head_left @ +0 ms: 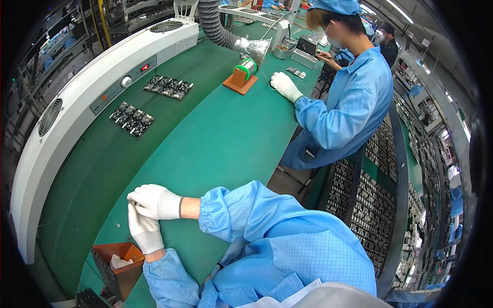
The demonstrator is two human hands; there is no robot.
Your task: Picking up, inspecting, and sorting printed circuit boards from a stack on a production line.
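My two hands, in white knit gloves, meet at the left side of the green bench (pixel 215 149). My right hand (pixel 156 201) lies across the fingertips of my left hand (pixel 144 228), its fingers bent and closed. The left hand points away from me with its fingers drawn together, and their ends are partly covered. Whatever may be between the hands is hidden. Just nearer than the left hand stands a brown open bin (pixel 128 280) with crumpled white material inside. Both hands are apart from the circuit boards farther off.
Two populated circuit boards (pixel 168 87) (pixel 132 119) lie on the darker green strip beside a long white housing (pixel 72 97). A solder wire spool (pixel 246 69) sits on a brown stand (pixel 239 85) near a grey duct (pixel 213 25). A co-worker (pixel 349 97) works at the far right; board racks (pixel 370 220) stand behind.
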